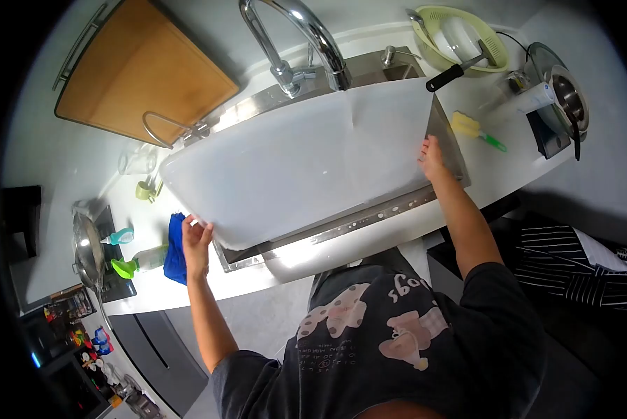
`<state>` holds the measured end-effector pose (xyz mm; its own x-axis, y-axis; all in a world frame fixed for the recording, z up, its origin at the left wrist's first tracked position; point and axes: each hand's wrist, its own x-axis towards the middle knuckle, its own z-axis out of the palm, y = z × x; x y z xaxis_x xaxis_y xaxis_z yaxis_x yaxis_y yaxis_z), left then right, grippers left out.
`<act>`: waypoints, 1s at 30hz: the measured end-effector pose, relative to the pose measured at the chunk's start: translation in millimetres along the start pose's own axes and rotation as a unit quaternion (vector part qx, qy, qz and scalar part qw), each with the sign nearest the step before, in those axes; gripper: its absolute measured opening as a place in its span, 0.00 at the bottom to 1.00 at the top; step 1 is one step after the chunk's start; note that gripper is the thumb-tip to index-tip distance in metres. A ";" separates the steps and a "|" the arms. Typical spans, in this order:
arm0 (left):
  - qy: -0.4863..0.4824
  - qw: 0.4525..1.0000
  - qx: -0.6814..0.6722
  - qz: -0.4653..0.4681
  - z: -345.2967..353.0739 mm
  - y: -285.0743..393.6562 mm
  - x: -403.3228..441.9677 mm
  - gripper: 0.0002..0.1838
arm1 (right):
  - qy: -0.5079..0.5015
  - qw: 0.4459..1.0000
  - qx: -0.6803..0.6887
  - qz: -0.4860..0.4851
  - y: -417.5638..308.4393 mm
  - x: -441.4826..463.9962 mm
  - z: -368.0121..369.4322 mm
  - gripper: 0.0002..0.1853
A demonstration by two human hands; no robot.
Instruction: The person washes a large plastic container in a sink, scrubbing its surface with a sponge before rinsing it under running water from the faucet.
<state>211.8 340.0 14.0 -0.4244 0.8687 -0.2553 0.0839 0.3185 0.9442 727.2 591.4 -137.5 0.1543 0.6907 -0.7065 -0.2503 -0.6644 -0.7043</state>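
Note:
A large, whitish translucent plastic panel [292, 167] with rounded corners lies tilted across the steel sink [453, 143], covering most of the basin. My left hand [197, 242] pinches its near left edge, thumb and fingers closed on the rim. At the right edge, my right hand [431, 158] grips the panel with the fingers curled over it. Above the panel hangs the chrome faucet [338, 70], with a thin streak, perhaps water, below its spout. What lies under the panel is hidden.
A blue cloth [176, 251], a clear spray bottle [150, 258] and a pan [86, 248] are on the left. A wooden cutting board [146, 73] leans behind. To the right are a yellow brush [465, 125], a green dish basket [498, 49] and a black-handled utensil [446, 77].

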 end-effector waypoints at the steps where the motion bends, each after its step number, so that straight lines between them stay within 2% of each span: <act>1: 0.035 0.999 -0.026 0.012 6.0 17.6 -8.6 0.18 | 0.000 1.000 0.001 0.000 3.1 -0.3 6.1 0.35; 3: 0.063 0.997 -0.020 0.048 -6.6 36.8 -22.0 0.19 | -0.028 0.999 0.038 0.011 13.1 0.8 23.8 0.41; 5: 0.058 0.995 0.060 0.054 -36.8 53.6 -35.7 0.20 | -0.044 0.998 0.043 0.030 30.1 18.8 45.3 0.45; 7: 0.089 0.987 0.111 0.071 -54.3 78.4 -51.7 0.20 | -0.107 0.993 0.035 0.042 29.3 -0.2 71.2 0.45; 8: 0.101 0.985 0.115 0.083 -52.3 97.0 -60.0 0.20 | -0.106 0.993 0.039 0.043 32.4 -3.6 82.3 0.45; 10: 0.140 0.971 0.165 0.096 -47.0 131.3 -78.4 0.19 | -0.190 0.977 0.053 0.081 41.1 -6.4 103.2 0.43; 15: 0.153 0.956 0.217 0.127 -67.7 169.4 -118.5 0.21 | -0.227 0.964 0.065 0.118 65.0 -22.9 144.6 0.41; 17: 0.152 0.946 0.225 0.174 -78.0 164.1 -126.7 0.21 | -0.241 0.959 0.075 0.131 54.7 -41.6 146.3 0.40; 19: 0.163 0.947 0.203 0.188 -63.7 164.9 -132.8 0.20 | -0.254 0.929 0.176 0.202 40.8 -56.0 142.2 0.43; 21: 0.173 0.948 0.178 0.200 -65.5 160.0 -135.6 0.20 | -0.252 0.910 0.231 0.234 24.3 -62.1 130.9 0.42; 22: 0.153 0.938 0.232 0.205 -75.8 152.3 -137.5 0.20 | -0.248 0.887 0.285 0.266 18.8 -60.6 122.6 0.42; 23: 0.133 0.926 0.286 0.210 -83.7 146.1 -138.3 0.19 | -0.248 0.887 0.285 0.265 18.0 -51.0 112.6 0.42; 24: 0.060 0.940 0.226 0.249 -68.4 157.4 -134.4 0.17 | -0.314 0.885 0.263 0.222 18.3 -38.0 100.6 0.41; 25: 0.034 0.958 0.147 0.243 -55.0 162.9 -133.2 0.15 | -0.377 0.877 0.239 0.179 15.5 -33.0 89.6 0.41; 27: 0.007 0.966 0.134 0.221 -60.1 154.5 -130.3 0.15 | -0.390 0.874 0.236 0.169 10.6 -27.2 65.3 0.39; 28: 0.007 0.966 0.133 0.221 -53.1 155.1 -130.1 0.15 | -0.413 0.867 0.233 0.155 6.9 -24.9 53.8 0.38; 30: 0.077 0.936 0.266 0.217 -35.4 156.0 -129.0 0.16 | -0.460 0.852 0.215 0.129 0.3 -21.3 31.6 0.35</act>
<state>247.7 264.2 201.6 -0.3673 0.9083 0.2004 0.6989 0.1274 0.7038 693.6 585.6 -120.4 -0.7235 0.6001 -0.3411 -0.5196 -0.7988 -0.3031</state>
